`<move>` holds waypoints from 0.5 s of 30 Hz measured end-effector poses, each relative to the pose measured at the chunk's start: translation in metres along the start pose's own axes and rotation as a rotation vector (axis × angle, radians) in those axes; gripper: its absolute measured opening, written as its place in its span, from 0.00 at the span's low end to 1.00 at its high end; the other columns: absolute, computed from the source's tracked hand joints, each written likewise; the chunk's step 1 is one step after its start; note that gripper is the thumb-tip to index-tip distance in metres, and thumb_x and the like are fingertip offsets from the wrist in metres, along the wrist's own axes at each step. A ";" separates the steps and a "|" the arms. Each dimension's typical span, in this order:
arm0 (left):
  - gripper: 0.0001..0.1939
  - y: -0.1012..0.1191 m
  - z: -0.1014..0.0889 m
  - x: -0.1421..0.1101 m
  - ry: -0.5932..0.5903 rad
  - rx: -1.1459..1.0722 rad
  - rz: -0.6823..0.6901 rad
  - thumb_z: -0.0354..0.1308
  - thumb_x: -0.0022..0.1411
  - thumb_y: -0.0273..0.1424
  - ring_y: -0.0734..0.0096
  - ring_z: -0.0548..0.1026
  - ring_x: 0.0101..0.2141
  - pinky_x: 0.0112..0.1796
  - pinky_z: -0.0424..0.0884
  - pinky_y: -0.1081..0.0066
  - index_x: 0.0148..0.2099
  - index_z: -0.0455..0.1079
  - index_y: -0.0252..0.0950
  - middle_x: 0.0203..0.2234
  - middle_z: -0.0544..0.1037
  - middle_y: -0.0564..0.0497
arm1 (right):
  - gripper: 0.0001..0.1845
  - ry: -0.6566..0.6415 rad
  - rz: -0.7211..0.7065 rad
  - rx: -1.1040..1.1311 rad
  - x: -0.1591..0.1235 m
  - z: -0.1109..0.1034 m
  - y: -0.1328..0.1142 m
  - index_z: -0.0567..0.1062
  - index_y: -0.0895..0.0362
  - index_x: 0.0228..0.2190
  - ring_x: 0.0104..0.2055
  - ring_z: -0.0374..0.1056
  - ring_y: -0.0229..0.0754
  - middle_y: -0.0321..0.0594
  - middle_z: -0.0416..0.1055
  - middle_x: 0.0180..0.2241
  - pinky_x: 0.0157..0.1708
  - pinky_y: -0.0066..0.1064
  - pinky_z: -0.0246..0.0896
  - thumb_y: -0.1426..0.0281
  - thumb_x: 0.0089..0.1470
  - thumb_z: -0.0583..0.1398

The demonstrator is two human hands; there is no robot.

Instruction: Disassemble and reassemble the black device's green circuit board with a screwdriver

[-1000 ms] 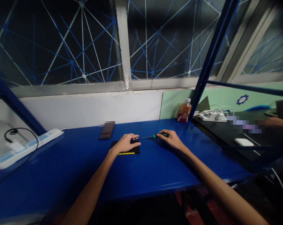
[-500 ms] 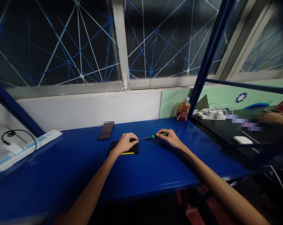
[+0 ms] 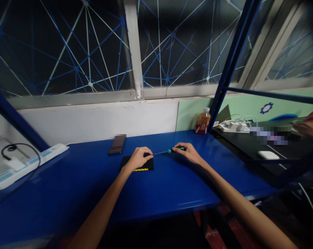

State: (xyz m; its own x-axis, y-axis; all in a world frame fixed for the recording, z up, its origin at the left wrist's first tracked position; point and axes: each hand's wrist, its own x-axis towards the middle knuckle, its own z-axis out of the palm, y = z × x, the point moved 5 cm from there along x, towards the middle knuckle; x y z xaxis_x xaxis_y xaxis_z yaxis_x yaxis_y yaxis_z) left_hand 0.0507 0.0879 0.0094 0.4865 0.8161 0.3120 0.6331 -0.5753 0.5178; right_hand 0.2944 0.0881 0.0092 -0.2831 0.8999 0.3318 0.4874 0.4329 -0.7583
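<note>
My right hand (image 3: 189,154) grips the dark green and black handle of a screwdriver (image 3: 169,151). Its thin metal shaft points left, nearly level above the blue table (image 3: 167,186). At the far end of the shaft, the thumb and fingers of my left hand (image 3: 139,158) are closed around the tip, which they hide. Beneath that hand lies a flat black case (image 3: 149,165) with a yellow strip along its near edge; the hand and wrist cover much of its top.
A dark phone (image 3: 117,145) lies behind the case. At the left is a white power strip (image 3: 50,152) with a black cable. A drink bottle (image 3: 202,121) stands by the blue post at the back right. Another person's hand (image 3: 311,128) is over the black desk (image 3: 239,145).
My left thumb and fingers have closed on the screwdriver tip, which was bare a second ago. The view has shifted slightly. The other person's hand has moved at the far right.
</note>
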 end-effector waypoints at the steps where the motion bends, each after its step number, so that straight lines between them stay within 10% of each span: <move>1: 0.08 0.000 0.000 0.000 0.005 0.002 0.012 0.57 0.59 0.33 0.64 0.75 0.37 0.42 0.69 0.67 0.34 0.77 0.38 0.36 0.79 0.49 | 0.21 -0.002 -0.001 -0.003 0.000 0.000 0.000 0.77 0.58 0.31 0.32 0.67 0.44 0.41 0.76 0.30 0.33 0.33 0.58 0.53 0.52 0.57; 11: 0.13 0.006 -0.005 -0.002 -0.076 0.025 0.021 0.55 0.61 0.39 0.62 0.74 0.43 0.45 0.67 0.67 0.44 0.76 0.41 0.43 0.77 0.49 | 0.18 0.010 -0.024 -0.025 -0.001 -0.001 -0.003 0.77 0.57 0.31 0.32 0.67 0.43 0.39 0.75 0.30 0.32 0.32 0.57 0.55 0.52 0.58; 15: 0.40 0.010 -0.014 -0.008 -0.271 0.068 -0.031 0.64 0.46 0.49 0.51 0.68 0.51 0.49 0.64 0.59 0.61 0.60 0.46 0.52 0.71 0.47 | 0.17 0.021 -0.039 -0.002 0.000 -0.003 -0.004 0.77 0.58 0.31 0.32 0.67 0.43 0.40 0.75 0.30 0.33 0.32 0.58 0.56 0.52 0.58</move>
State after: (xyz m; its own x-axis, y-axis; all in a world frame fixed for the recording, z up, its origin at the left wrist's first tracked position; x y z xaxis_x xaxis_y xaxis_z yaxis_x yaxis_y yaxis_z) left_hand 0.0450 0.0762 0.0237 0.6035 0.7945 0.0678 0.6849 -0.5601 0.4660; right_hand 0.2954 0.0869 0.0139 -0.2845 0.8834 0.3724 0.4784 0.4675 -0.7434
